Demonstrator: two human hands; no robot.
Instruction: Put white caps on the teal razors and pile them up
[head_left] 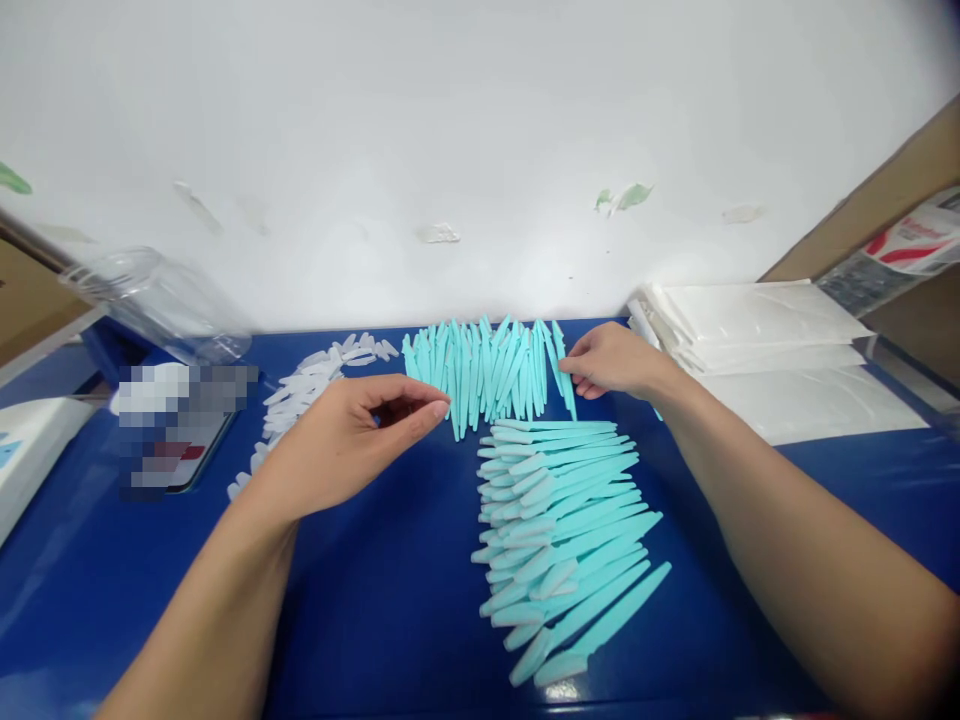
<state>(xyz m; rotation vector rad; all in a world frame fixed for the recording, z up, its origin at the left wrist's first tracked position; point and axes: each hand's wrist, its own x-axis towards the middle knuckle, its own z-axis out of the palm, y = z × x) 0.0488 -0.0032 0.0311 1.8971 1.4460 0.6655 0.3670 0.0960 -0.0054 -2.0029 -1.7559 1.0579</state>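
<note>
On the blue table (390, 600), the landmark is the far row of teal plastic sticks (484, 375), slim flat pieces packed side by side with their long axes running away from the person toward the white wall (450, 120), the tips fanning a little at the far end. The right hand (611, 362) rests at the right end of this row, fingers curled narrowly with the tips touching the outermost sticks; whether it actually pinches one cannot be told, since the fingers cover the contact. The left hand (352, 440) hovers just left of and nearer than the row, thumb and forefinger drawn close together in a narrow pinch with nothing visible between them. Nearer than the row lies a second batch of teal sticks (562, 530), overlapped like shingles, their long axes lying crosswise, rounded paler caps to the left and tapered ends to the right. Left of the row is a loose scatter of small white caps (307, 390), smooth and matte. Further left stands a clear plastic container (161, 300), tilted, beside a blurred-out object that cannot be made out. Right of the row sits a stack of flat white bags (757, 325), glossy, partly cut off by a cardboard box (885, 200) at the picture's edge.
</note>
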